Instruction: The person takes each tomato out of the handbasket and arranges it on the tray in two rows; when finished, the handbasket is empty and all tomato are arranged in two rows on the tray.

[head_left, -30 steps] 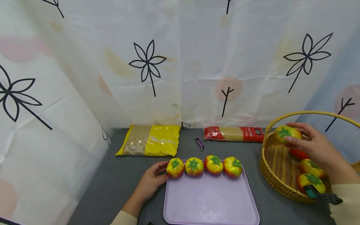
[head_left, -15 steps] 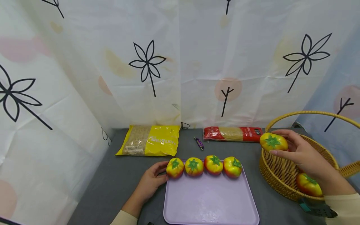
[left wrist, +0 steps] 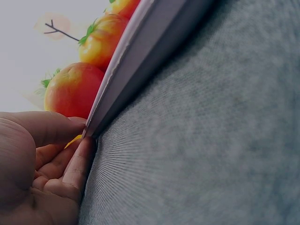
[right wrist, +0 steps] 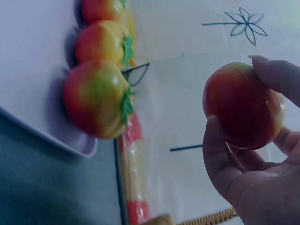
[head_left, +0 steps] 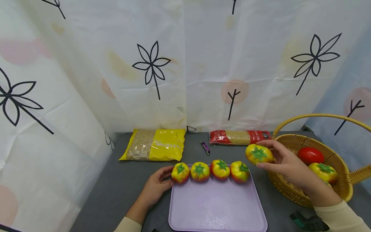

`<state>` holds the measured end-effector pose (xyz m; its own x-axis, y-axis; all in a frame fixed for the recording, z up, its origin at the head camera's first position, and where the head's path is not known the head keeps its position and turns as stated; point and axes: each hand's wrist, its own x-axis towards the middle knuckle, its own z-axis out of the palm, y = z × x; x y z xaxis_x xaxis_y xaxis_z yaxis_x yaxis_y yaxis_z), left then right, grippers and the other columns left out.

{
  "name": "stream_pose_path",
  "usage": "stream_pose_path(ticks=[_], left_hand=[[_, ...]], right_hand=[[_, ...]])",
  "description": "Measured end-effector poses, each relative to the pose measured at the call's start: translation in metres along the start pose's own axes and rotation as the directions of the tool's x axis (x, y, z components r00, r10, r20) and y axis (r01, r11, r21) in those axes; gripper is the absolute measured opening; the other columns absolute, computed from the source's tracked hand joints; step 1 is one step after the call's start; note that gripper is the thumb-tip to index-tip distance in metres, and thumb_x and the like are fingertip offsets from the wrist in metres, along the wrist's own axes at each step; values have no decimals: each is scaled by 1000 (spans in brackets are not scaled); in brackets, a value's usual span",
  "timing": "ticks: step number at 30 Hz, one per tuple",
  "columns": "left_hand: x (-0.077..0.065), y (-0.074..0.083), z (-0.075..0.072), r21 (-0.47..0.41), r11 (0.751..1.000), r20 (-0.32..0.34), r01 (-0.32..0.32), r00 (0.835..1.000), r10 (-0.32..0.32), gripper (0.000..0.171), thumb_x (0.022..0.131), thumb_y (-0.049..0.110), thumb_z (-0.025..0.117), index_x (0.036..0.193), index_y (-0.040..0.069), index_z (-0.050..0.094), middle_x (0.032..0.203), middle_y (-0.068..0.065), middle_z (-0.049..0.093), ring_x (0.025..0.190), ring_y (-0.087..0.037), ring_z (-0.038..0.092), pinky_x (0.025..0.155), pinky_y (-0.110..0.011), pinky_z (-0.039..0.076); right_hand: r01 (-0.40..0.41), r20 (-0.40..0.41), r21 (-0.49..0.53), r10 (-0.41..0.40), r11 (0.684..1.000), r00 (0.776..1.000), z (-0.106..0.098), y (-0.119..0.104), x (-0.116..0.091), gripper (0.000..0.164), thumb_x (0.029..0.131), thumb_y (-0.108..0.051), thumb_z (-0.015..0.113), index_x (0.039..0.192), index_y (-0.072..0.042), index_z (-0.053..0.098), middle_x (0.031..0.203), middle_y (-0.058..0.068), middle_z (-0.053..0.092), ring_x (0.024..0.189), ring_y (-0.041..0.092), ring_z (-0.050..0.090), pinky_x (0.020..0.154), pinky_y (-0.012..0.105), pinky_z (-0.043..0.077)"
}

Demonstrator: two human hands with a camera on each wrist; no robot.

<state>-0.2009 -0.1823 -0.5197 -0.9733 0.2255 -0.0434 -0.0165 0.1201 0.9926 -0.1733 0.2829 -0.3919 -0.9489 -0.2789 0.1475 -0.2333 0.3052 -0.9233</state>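
Note:
My right hand (head_left: 290, 164) grips a yellow-and-red tomato (head_left: 259, 154) with a green star-shaped calyx, held in the air between the basket and the tray's far right corner. In the right wrist view thumb and fingers curl round the tomato (right wrist: 243, 105). On the left, my left hand (head_left: 158, 183) pinches the lilac tray (head_left: 217, 206) by its left rim near the far corner; in the left wrist view the thumb lies at the tray edge (left wrist: 110, 89) with fingers below. Several similar tomatoes (head_left: 200, 171) stand in a row along the tray's far side.
A wicker basket (head_left: 278, 183) with a tall handle stands at the right, holding a red fruit (head_left: 311, 156) and more tomatoes (head_left: 323, 173). Behind the tray lie a yellow bag (head_left: 168, 145), a small purple-wrapped candy (head_left: 205, 148) and a red noodle pack (head_left: 237, 137).
My right hand has carried the tomato leftward out from over the basket toward the tray's far right corner. My left hand and the tray have stayed in place.

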Motion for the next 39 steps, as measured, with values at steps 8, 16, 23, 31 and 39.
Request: stream_pose_path(ticks=[8, 16, 23, 31, 39], left_hand=[[0, 1, 0, 9, 1000, -10, 17, 1000, -17, 56, 97, -3, 76, 150, -2, 58, 151, -19, 60, 141, -39, 55, 105, -38, 56], [0, 2, 0, 4, 1000, -2, 16, 1000, -16, 56, 97, -4, 76, 150, -3, 58, 151, -20, 59, 141, -40, 55, 105, -36, 56], [-1, 2, 0, 2, 1000, 1, 13, 1000, -13, 56, 97, -3, 76, 150, -3, 58, 151, -20, 59, 141, -40, 55, 104, -35, 56], [-1, 1, 0, -4, 1000, 5, -2, 1000, 2, 56, 98, -3, 75, 150, -4, 57, 150, -21, 60, 141, -40, 56, 104, -35, 56], [0, 2, 0, -6, 1000, -1, 16, 1000, -16, 56, 98, -2, 76, 151, -2, 58, 150, -19, 60, 141, -39, 56, 105, -36, 56]], right_hand=[[26, 68, 28, -28, 999, 997, 34, 0, 7, 64, 97, -3, 82, 150, 4, 48, 144, 27, 52, 123, 32, 63, 97, 27, 58], [6, 142, 31, -10, 999, 990, 63, -1, 10, 60, 97, -11, 84, 149, -3, 54, 149, 23, 53, 131, 46, 54, 97, 30, 58], [22, 272, 105, -50, 994, 961, 92, 4, 15, 55, 99, -10, 82, 147, -5, 56, 154, 25, 45, 125, 45, 56, 96, 34, 60], [-5, 355, 93, -28, 996, 935, 132, 6, 17, 54, 98, -14, 84, 145, -10, 59, 144, 16, 52, 120, 35, 60, 93, 36, 61], [57, 409, 55, -74, 997, 910, 173, 13, 21, 51, 95, -19, 88, 141, -21, 64, 136, 1, 60, 115, 22, 62, 90, 36, 62]])
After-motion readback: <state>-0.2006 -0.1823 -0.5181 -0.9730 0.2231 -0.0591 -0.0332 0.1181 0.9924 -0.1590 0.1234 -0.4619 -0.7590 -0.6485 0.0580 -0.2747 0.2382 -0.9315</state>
